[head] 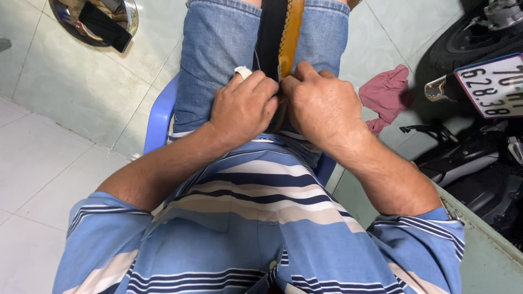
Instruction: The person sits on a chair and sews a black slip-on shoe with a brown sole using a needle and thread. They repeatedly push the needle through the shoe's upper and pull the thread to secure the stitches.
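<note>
I sit on a blue plastic chair (159, 117) in denim shorts and a striped shirt. Between my thighs stands a long, narrow black piece with a tan leather-like strip along its right side (281, 32), running up out of view. My left hand (243, 106) and my right hand (321, 103) are both closed on the lower end of this piece, knuckles nearly touching. A white bandage wraps one finger of my left hand. The part of the piece under my hands is hidden.
A shiny metal bowl-like item (95, 22) holding a dark object lies on the tiled floor at top left. A reddish rag (385, 93) lies on the floor to the right. A parked motorbike's rear with a plate (493, 84) fills the right side.
</note>
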